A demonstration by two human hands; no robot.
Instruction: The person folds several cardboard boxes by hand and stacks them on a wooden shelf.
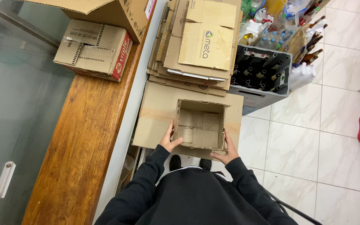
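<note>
Head view shows left hand [170, 139] and right hand [226, 151] with fingers clamped on opposite walls of a small open-topped brown cardboard box [200, 125], steadying it upright over a flattened brown cardboard sheet [157, 114] beside stacked flattened cartons [196, 41].

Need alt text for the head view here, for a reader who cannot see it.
Seen from above, a person in a black top grips a small open cardboard box, left hand and right hand on its near corners. Flattened cardboard and a crate of bottles lie beyond.
</note>
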